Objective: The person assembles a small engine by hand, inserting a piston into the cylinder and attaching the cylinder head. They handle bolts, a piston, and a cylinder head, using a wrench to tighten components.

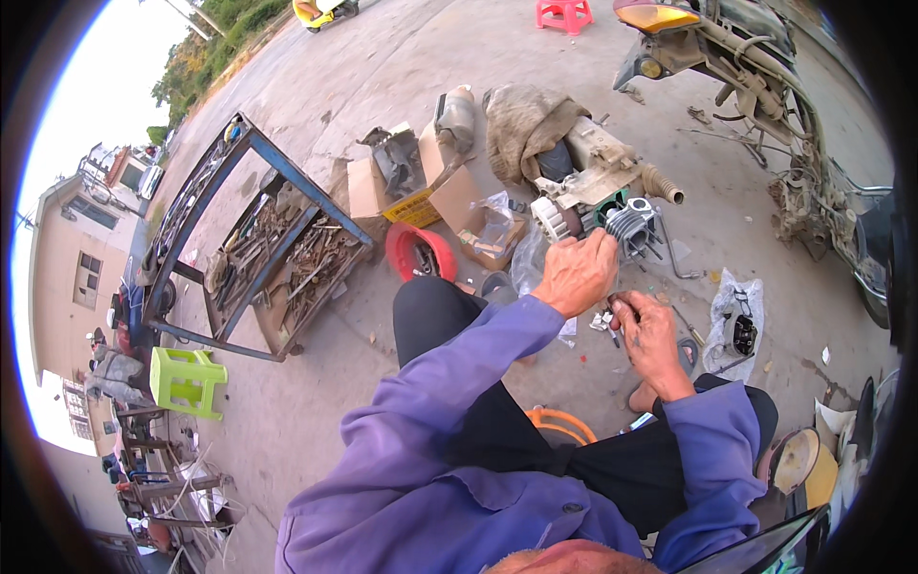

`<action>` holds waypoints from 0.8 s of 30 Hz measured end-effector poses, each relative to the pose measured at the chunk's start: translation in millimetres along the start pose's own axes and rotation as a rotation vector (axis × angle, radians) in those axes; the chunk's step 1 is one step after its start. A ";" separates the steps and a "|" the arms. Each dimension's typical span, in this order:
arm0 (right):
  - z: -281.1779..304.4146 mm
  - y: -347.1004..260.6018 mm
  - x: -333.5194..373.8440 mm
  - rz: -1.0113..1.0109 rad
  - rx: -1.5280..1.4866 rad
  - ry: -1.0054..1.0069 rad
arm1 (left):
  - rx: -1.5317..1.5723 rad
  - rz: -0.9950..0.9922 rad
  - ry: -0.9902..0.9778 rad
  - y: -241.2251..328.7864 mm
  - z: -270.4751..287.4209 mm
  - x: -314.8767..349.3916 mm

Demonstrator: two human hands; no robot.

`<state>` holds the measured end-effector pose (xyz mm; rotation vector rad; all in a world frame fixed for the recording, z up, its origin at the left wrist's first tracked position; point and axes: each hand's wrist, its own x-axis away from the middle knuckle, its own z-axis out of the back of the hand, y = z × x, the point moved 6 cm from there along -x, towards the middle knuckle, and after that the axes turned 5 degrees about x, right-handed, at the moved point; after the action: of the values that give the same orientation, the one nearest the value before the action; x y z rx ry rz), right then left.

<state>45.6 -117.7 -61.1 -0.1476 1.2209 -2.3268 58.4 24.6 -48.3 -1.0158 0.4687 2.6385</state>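
Observation:
My left hand (579,274) is closed, its fingers curled down in front of the finned engine cylinder (629,230); whatever they hold is hidden. Just right of it and nearer to me, my right hand (656,335) pinches a small dark thing between thumb and fingers, too small to name. Beyond both hands an engine (598,158) lies on the ground, partly covered by a brown cloth (528,124). A ribbed hose end (662,184) sticks out at its right. Right of my right hand, a black part (744,333) rests on a clear plastic bag (732,297).
Left of the engine are an open cardboard box (366,191) and a red bowl (394,251). A blue metal frame (316,191) surrounds a tray of tools and scrap (287,249). A green stool (186,378) stands at left. A partly stripped motorcycle (765,86) stands far right.

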 end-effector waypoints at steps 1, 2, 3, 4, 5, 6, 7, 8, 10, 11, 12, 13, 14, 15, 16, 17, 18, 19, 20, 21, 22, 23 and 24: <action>-0.3 1.7 1.2 -0.109 -0.050 -0.035 | 0.016 0.011 0.008 -0.7 3.0 -2.3; -0.2 0.9 2.9 -0.217 -0.097 -0.073 | 0.030 0.026 0.019 -2.5 4.8 -1.0; -7.0 -4.0 2.1 -0.308 -0.148 -0.129 | 0.012 0.055 0.013 -6.2 5.8 3.5; -6.0 -7.0 -2.3 -0.231 -0.082 -0.077 | 0.035 0.088 0.013 -8.6 4.5 7.2; -2.6 -1.9 -1.9 -0.151 -0.020 -0.027 | 0.042 0.039 0.020 -7.2 -1.6 7.8; 1.6 2.2 -0.2 -0.069 0.032 0.020 | 0.093 -0.003 0.033 -5.7 -9.4 4.1; 3.1 9.4 1.0 -0.055 0.048 0.039 | 0.076 0.049 -0.025 -5.6 -19.3 3.8; 5.6 11.8 1.7 -0.045 0.064 0.074 | 0.057 0.032 0.007 -0.8 -17.1 0.8; 6.3 -1.4 4.3 -0.064 0.113 0.016 | 0.087 0.068 -0.002 0.7 -12.1 0.1; 5.0 -4.7 4.9 -0.081 0.143 -0.004 | 0.091 0.076 0.005 -1.0 -7.6 2.4; 0.7 -6.1 4.5 -0.071 0.141 -0.016 | 0.092 0.081 0.010 -2.3 -2.9 4.6; -4.7 -6.2 4.4 -0.063 0.138 -0.025 | 0.083 0.093 0.000 -4.5 -0.2 8.0; -10.6 -6.8 4.7 -0.057 0.133 -0.033 | 0.074 0.103 -0.012 -6.8 1.7 11.9; -11.9 -6.2 4.1 -0.025 0.142 -0.017 | 0.081 0.107 -0.016 -7.3 -2.7 12.4; -14.3 -6.0 4.2 0.006 0.149 0.000 | 0.090 0.123 -0.009 -9.2 -5.9 13.9; -16.0 -7.5 5.2 0.036 0.155 0.017 | 0.098 0.139 -0.003 -11.2 -8.1 16.3; -16.1 -5.9 4.3 -0.008 0.145 0.008 | 0.098 0.156 -0.001 -13.1 -5.6 15.4; -16.3 -5.5 4.4 -0.055 0.134 -0.001 | 0.115 0.192 -0.007 -15.8 -3.7 14.5; -17.8 -4.6 5.0 -0.104 0.120 -0.008 | 0.132 0.226 -0.016 -18.1 -2.0 13.0; -13.9 -4.4 3.2 -0.056 0.111 0.038 | 0.153 0.255 -0.027 -17.8 -0.5 7.3; -6.1 -0.3 2.1 -0.015 0.110 0.089 | 0.208 0.307 -0.024 -17.7 2.8 1.4; 1.0 2.8 1.9 0.022 0.108 0.144 | 0.265 0.355 -0.027 -21.7 7.5 -2.9; 2.9 6.8 1.2 0.004 0.092 0.130 | 0.356 0.395 -0.043 -18.7 7.9 -7.8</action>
<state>48.1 -123.7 -64.9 0.0383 1.1703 -2.4161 66.1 43.7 -41.2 -0.8181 1.1860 2.7474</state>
